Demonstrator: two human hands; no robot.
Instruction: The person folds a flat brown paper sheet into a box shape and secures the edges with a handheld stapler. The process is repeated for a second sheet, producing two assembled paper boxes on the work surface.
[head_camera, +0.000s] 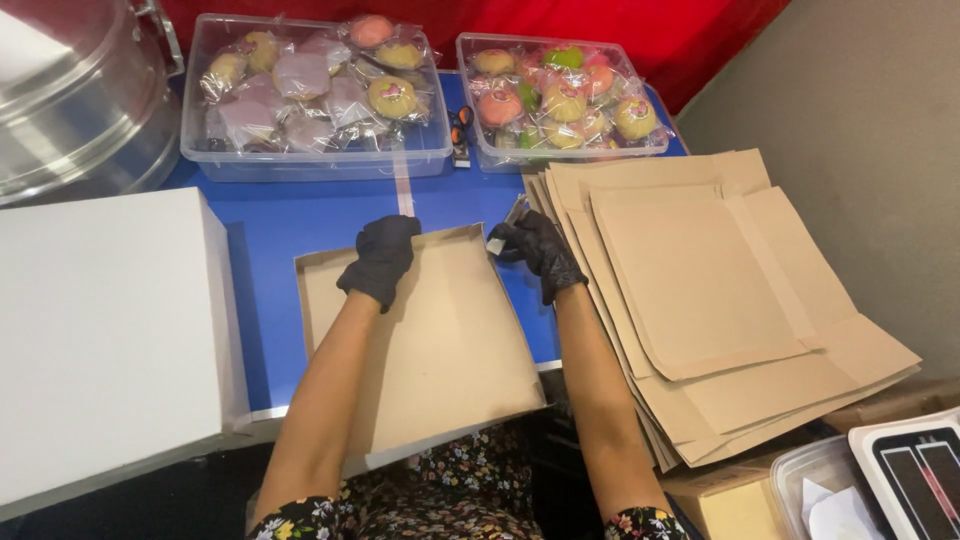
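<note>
Left hand (381, 260): black-gloved, at centre frame, fingers curled down over the far wall of the cardboard box tray (440, 350), pressing on its inner face near the top edge.
Right hand (540, 250): black-gloved, just right of the tray's upper right corner, fingers closed around a small metal tool, possibly a stapler (515, 212); only its tip shows, so I cannot tell for sure. A small pale tab (495, 245) sits at the fingertips, against the tray corner.
Cardboard box tray: brown, shallow, folded up with low walls, lying on the blue table (300, 215) at centre frame, its near edge hanging over the table edge above the person's floral-print lap.
Flat cardboard blanks (720, 290): a fanned stack of unfolded brown sheets, right of centre, just beside the right forearm.
Left clear tub (310, 160): upper centre-left, holding wrapped round buns and pinkish wrapped pieces.
Right clear tub (565, 150): upper centre, filled with wrapped orange, yellow and green buns.
Scissors (460, 125): orange-handled, in the gap between the two tubs.
White box (100, 320): large, closed, at left of frame, near the tray.
Metal steamer (80, 90): upper left corner, behind the white box.
Plastic container (820, 485): lower right corner, beside a dark flat device (915, 470).
</note>
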